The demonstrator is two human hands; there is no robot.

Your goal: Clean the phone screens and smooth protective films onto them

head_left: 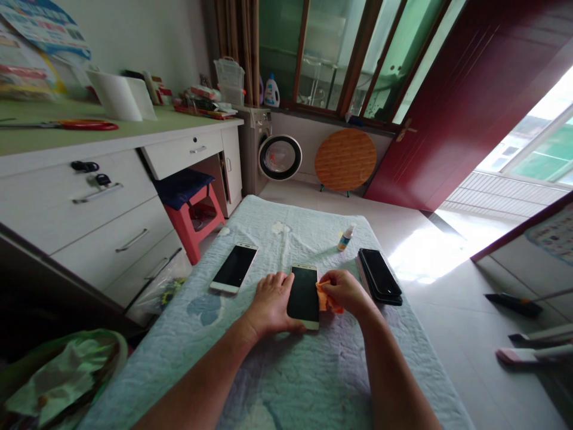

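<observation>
A smartphone with a dark screen and pale frame lies face up on the quilted cloth. My left hand grips it along its left side, with the thumb at the bottom edge. On the phone's right edge, my right hand pinches a crumpled orange cloth against the side. A second pale-framed smartphone rests face up to the left. To the right, a black smartphone lies on top of a stack of dark devices. Behind them stands a small spray bottle.
The pale green quilted cloth covers the table. A red stool and white drawers are on the left, with a lined bin near the front. Beyond are an open-doored washing machine and a round wooden tabletop.
</observation>
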